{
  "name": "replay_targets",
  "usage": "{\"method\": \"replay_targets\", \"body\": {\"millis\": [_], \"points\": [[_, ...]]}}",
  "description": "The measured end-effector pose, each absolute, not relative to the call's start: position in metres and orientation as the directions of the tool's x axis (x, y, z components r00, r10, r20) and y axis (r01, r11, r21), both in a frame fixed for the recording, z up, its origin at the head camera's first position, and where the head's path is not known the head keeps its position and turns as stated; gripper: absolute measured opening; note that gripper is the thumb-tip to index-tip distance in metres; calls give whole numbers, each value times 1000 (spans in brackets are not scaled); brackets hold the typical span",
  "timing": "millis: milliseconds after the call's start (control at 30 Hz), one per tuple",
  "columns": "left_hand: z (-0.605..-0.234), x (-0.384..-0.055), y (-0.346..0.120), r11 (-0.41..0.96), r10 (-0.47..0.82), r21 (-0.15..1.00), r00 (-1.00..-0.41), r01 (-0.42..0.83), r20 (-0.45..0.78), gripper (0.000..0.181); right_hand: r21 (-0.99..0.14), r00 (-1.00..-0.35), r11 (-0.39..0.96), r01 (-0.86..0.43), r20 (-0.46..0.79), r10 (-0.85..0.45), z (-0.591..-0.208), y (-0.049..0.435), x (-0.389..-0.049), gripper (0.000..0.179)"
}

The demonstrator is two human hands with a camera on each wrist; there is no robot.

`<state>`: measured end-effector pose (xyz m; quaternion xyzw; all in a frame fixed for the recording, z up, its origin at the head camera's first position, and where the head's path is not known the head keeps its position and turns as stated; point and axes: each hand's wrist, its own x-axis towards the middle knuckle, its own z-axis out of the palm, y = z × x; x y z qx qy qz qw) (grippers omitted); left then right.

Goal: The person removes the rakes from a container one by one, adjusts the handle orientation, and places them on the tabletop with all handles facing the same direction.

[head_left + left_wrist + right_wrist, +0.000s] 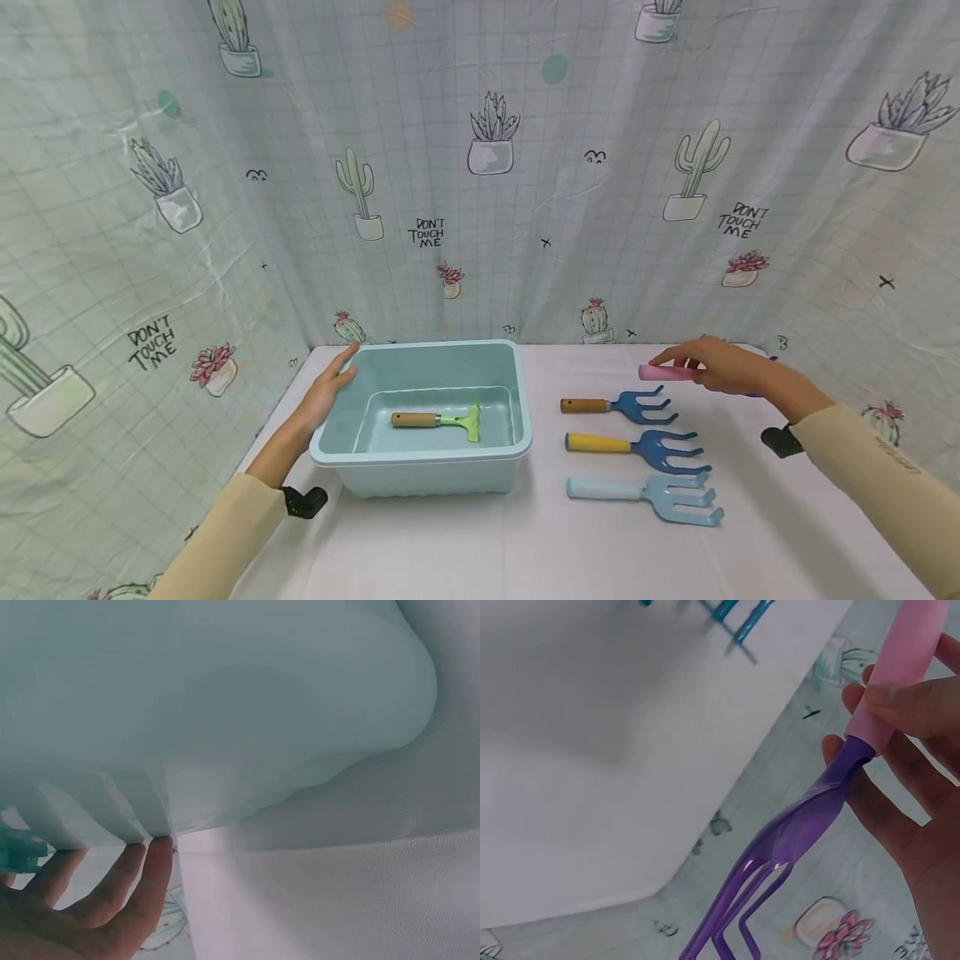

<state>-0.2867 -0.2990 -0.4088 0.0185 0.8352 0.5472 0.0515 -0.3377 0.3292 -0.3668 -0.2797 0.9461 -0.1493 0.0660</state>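
My right hand [723,365] pinches the pink handle of a purple-pronged hand rake [806,817] between thumb and fingers, above the table's back right. In the head view mostly the pink handle shows; the prongs are largely behind the hand. My left hand [327,396] rests at the left rim of a pale blue basin [427,477], thumb over the rim. In the left wrist view its spread, fairly straight fingers [154,881] touch the basin's outer wall. Inside the basin lies a green garden tool with a wooden handle [435,420].
Right of the basin, three hand rakes lie in a column: a blue one with wooden handle [618,405], a blue one with yellow handle [637,446], and a light blue one [645,493]. A patterned curtain [427,150] hangs behind the white table [517,550].
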Motion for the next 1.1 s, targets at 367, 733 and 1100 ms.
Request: {"method": "replay_targets", "body": {"millis": [367,733,1100], "points": [[-410,-291,-300,392,82,919,-994,-38,-76,59,-287,-852,820,-495,-21,-522,-382,368,-334,50],[-409,-286,-299,416,81,909,-994,-28,-68,59,-319,-867,840,-438,-96,-489,-414,396,-334,45],[-408,-286,-298,412,80,911,-995,-25,-64,59,-314,-876,858,-406,-135,-463,-438,401,-334,40]]}}
